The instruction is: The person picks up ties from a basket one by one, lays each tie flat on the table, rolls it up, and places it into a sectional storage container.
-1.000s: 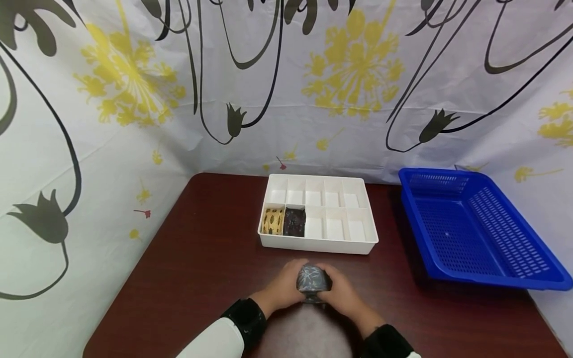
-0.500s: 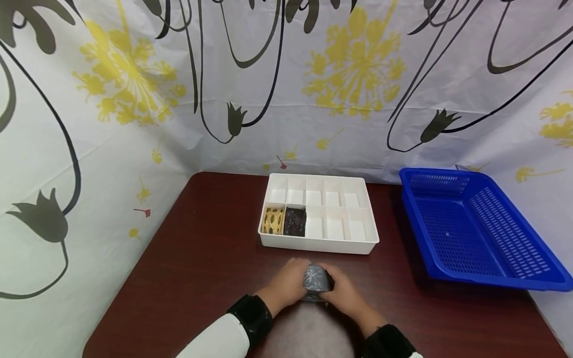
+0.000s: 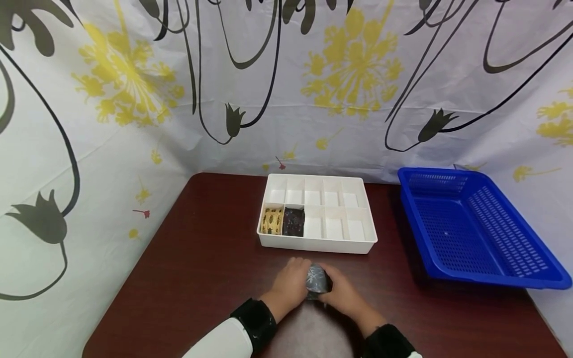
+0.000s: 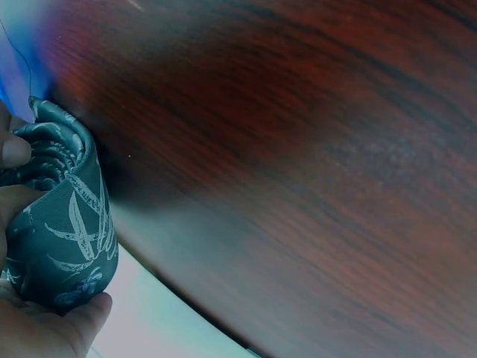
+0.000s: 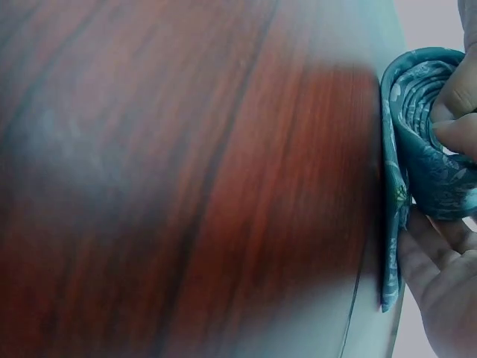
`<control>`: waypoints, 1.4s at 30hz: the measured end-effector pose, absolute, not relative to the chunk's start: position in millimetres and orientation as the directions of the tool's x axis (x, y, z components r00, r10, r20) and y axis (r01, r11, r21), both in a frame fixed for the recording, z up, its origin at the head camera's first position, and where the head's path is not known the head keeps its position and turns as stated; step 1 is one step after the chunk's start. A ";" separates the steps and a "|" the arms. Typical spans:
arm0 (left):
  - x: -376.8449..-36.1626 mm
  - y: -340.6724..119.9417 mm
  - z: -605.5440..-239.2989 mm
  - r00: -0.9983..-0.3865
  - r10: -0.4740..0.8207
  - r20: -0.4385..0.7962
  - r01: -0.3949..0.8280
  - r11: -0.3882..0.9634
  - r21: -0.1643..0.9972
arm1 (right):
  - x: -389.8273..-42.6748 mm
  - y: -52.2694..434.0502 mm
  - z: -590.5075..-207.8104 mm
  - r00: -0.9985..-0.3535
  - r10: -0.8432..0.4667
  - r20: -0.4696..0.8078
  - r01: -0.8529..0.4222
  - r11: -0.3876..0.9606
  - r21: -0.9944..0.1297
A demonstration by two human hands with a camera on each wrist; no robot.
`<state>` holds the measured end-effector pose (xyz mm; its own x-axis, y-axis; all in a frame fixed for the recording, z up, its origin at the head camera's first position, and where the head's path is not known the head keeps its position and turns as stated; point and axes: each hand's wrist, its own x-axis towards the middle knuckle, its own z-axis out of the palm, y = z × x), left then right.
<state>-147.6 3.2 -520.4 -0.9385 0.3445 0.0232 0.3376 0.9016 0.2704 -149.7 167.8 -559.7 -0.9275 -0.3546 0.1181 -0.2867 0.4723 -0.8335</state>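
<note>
done: two rolled ties (image 3: 283, 221) in organizer (image 3: 370, 233) | in hand: left hand (image 3: 291, 280) and right hand (image 3: 342, 293) both grasp rolled tie (image 3: 316, 279) over table (image 3: 197, 268) | left: eight compartments empty

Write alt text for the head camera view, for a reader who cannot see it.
Both hands, left hand and right hand, hold a rolled grey patterned tie on a dark wooden table. Behind it stands a white divided tray with two rolled ties in its front-left compartments, and a blue basket to the right.
</note>
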 end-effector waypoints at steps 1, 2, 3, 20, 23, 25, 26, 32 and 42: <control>-147.6 2.7 -520.9 -0.938 0.345 0.024 0.339 0.901 0.272 | -150.0 167.6 -559.6 -0.927 -0.356 0.118 -0.289 0.477 -0.830; -147.7 2.0 -521.4 -0.937 0.348 0.025 0.341 0.898 0.277 | -150.3 167.5 -559.8 -0.927 -0.357 0.119 -0.292 0.483 -0.826; -147.8 1.2 -521.6 -0.935 0.354 0.028 0.347 0.894 0.284 | -150.5 167.3 -559.8 -0.927 -0.356 0.120 -0.294 0.490 -0.821; -150.1 -6.2 -530.5 -0.914 0.404 0.027 0.386 0.850 0.359 | -147.6 164.6 -560.7 -0.940 -0.313 0.137 -0.300 0.566 -0.767; -150.2 -3.1 -528.8 -0.916 0.400 0.008 0.383 0.870 0.310 | -146.3 164.3 -559.7 -0.940 -0.313 0.134 -0.298 0.566 -0.769; -150.0 -0.3 -526.6 -0.916 0.400 -0.007 0.385 0.885 0.261 | -145.6 164.4 -558.6 -0.939 -0.319 0.129 -0.297 0.561 -0.773; -150.1 1.3 -525.2 -0.916 0.400 -0.015 0.385 0.892 0.237 | -145.2 164.6 -558.2 -0.937 -0.324 0.130 -0.300 0.559 -0.773; -150.5 9.2 -514.6 -0.912 0.404 -0.076 0.390 0.909 0.146 | -144.4 166.8 -554.6 -0.929 -0.354 0.106 -0.294 0.536 -0.792; -157.5 -16.2 -531.0 -0.889 0.453 0.065 0.401 0.703 0.587 | -150.1 167.9 -554.6 -0.938 -0.321 0.127 -0.287 0.521 -0.804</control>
